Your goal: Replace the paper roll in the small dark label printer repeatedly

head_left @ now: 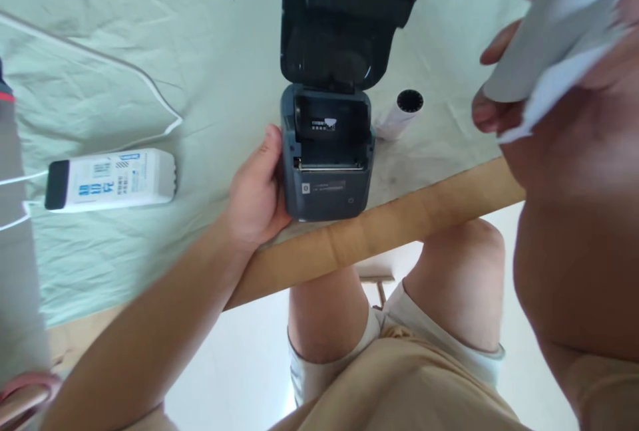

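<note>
A dark label printer (329,195) stands near the table's front edge, its lid (344,25) swung up and its compartment exposed. My left hand (257,191) grips the printer's left side, the thumb along its edge and the other fingers partly hidden. At the upper right, my right hand (504,78) is wrapped round a white paper roll (544,38), from which a loose end of paper hangs. Just right of the printer lies another small white roll (397,118) with a black core end facing up.
On the left, a white power strip (120,179) with blue print lies on the green cloth (224,32), a white cable (100,55) curving behind it. The wooden table edge (349,241) runs in front, above my legs. A pink ring-shaped thing (32,381) shows at the lower left.
</note>
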Tool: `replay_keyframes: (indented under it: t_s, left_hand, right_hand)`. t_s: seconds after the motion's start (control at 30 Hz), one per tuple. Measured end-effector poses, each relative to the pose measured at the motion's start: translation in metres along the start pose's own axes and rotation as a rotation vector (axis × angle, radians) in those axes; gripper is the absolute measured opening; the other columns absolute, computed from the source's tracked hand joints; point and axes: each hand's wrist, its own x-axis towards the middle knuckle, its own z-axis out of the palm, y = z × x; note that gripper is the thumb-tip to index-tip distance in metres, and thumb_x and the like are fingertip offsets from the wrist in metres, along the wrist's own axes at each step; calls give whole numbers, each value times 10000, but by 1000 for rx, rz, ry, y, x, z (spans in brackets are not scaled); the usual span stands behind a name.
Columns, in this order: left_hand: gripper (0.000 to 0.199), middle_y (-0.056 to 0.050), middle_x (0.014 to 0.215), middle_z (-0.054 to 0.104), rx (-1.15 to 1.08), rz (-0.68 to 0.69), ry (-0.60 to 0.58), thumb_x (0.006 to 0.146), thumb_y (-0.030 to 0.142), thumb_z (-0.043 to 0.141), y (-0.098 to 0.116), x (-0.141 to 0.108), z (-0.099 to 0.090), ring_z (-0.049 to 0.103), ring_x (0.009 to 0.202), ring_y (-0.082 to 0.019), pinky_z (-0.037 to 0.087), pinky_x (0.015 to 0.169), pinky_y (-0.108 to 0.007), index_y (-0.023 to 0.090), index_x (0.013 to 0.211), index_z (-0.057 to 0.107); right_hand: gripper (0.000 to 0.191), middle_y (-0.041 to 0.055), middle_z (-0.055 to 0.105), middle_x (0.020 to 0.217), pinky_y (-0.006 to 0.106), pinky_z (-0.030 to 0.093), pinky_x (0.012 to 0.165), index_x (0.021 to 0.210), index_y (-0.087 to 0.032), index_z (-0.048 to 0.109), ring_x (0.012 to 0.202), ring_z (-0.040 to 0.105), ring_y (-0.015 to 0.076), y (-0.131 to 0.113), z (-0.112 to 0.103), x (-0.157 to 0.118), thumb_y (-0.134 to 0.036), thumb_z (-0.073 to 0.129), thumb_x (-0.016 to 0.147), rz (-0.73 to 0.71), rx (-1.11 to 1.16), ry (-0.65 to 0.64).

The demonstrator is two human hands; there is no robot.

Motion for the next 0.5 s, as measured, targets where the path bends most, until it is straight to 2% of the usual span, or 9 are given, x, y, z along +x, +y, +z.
replay_keyframes:
  t_s: [0.07, 0.13, 0.23, 0.3, 0.37, 0.43, 0.5]
  left_hand:
    - [622, -64, 995, 829, 44, 14, 8, 1137, 481, 255, -1, 2, -4, 703, 1320, -304, 592, 1114, -493, 175, 1012, 782]
    - [545, -55, 1056, 831, 78, 32, -13, 1121, 493, 338, -2, 3, -8, 693, 1332, -309, 602, 1096, -473, 190, 1049, 785]
    - [450, -51, 1116, 832, 111, 38, -51, 1081, 519, 462, -4, 5, -14, 689, 1334, -311, 614, 1074, -446, 208, 1089, 787]
    - [439, -51, 1130, 833, 113, 34, -61, 1072, 524, 483, -4, 6, -16, 697, 1322, -306, 616, 1073, -439, 210, 1095, 790]
    - [429, -49, 1105, 835, 106, 40, -75, 1067, 524, 495, -4, 6, -15, 702, 1315, -306, 614, 1080, -443, 212, 1070, 790]
    - [429, -47, 1037, 835, 106, 46, -104, 1059, 534, 503, -4, 7, -14, 701, 1317, -318, 614, 1078, -461, 211, 1036, 785]
    - [470, -50, 963, 827, 104, 53, -129, 1055, 565, 485, -4, 6, -12, 698, 1319, -337, 619, 1063, -486, 202, 1010, 779]
  right_hand:
    - [347, 47, 612, 892, 449, 552, 548, 1116, -365, 631, 701, 653, 257, 35, 6, -1, -663, 513, 982, 8, 154, 231]
    - [302, 29, 629, 854, 459, 591, 622, 1075, -353, 620, 683, 651, 234, 65, 14, 4, -631, 625, 957, -2, 86, 226]
    - [286, 60, 700, 999, 490, 613, 792, 1072, -315, 628, 830, 687, 251, 89, 19, 13, -519, 745, 910, -7, -147, 192]
    - [346, 74, 716, 1084, 507, 600, 894, 1132, -304, 616, 948, 693, 273, 88, 18, 14, -410, 804, 862, -6, -249, 183]
    - [490, 78, 723, 1151, 528, 577, 974, 1243, -305, 572, 1067, 689, 298, 78, 15, 9, -326, 825, 823, -31, -285, 204]
    - [535, 88, 706, 1223, 534, 551, 1033, 1309, -301, 543, 1167, 671, 307, 62, 15, 0, -270, 795, 838, -125, -314, 279]
    - [474, 94, 677, 1271, 510, 551, 1047, 1320, -300, 551, 1216, 658, 293, 45, 20, -8, -233, 727, 885, -271, -338, 339]
